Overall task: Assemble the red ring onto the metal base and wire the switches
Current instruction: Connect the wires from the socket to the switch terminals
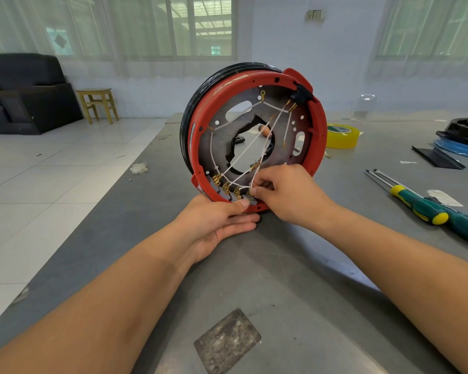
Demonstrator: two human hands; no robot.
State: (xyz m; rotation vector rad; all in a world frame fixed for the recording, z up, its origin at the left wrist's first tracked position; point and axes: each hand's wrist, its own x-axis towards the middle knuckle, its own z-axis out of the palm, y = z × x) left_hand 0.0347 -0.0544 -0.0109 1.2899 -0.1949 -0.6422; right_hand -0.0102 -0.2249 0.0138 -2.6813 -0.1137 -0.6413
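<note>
The red ring (318, 125) stands on edge on the grey table (295, 279), fitted around the round metal base (219, 141) with its large middle hole. White wires (254, 141) with brass terminals cross the base. A row of grey switches (229, 191) sits along the ring's lower edge. My left hand (219, 222) holds the bottom of the ring, thumb pressed on its rim, fingers underneath. My right hand (287, 193) pinches a white wire end at the rightmost switch.
Two green-and-yellow screwdrivers (430, 209) lie on the table at the right. A yellow tape roll (342, 136) sits behind the ring. A black and blue part (462, 139) is at the far right. The table's left edge drops to a tiled floor.
</note>
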